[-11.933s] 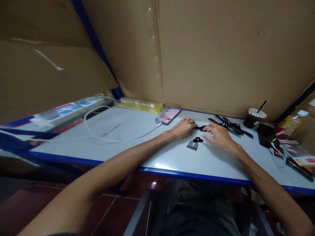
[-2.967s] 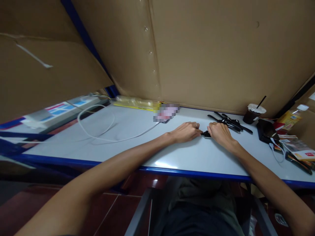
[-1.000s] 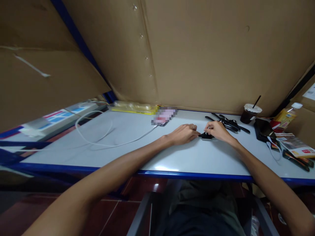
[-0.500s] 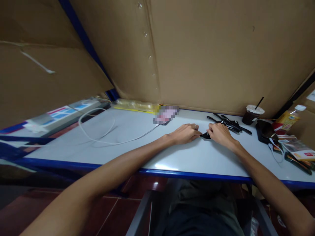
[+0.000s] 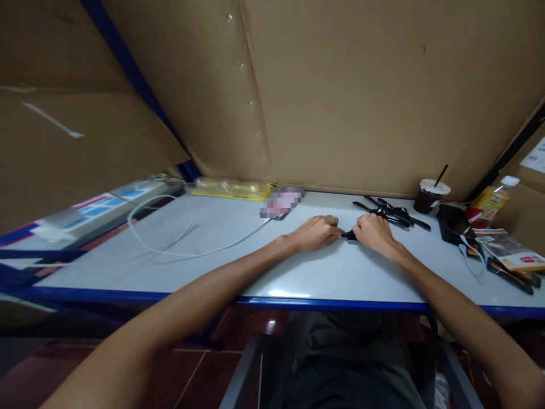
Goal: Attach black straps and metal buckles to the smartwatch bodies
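Observation:
My left hand [image 5: 318, 233] lies on the white tabletop, fingers curled together, its tips at the left end of a small black object [image 5: 350, 235]. A ring shows on one finger. My right hand [image 5: 374, 233] is closed round the other end of that black object, covering most of it. Its exact kind cannot be made out between the fingers. Just behind my right hand lies a loose pile of slim black strap-like pieces [image 5: 398, 213], several of them crossing each other.
A phone [image 5: 283, 203], blurred out, lies at the back with a white cable [image 5: 204, 250] looping left. Clear-and-yellow packaging [image 5: 230, 190] is beside it. On the right stand a lidded drink cup [image 5: 428, 199] with a straw and a bottle [image 5: 494, 199], near a black case-like object [image 5: 452, 224] and a booklet [image 5: 511, 249].
The view has shifted slightly, so the table's contents sit a little further left. Both hands keep their hold on the small black object in nearly the same pose.

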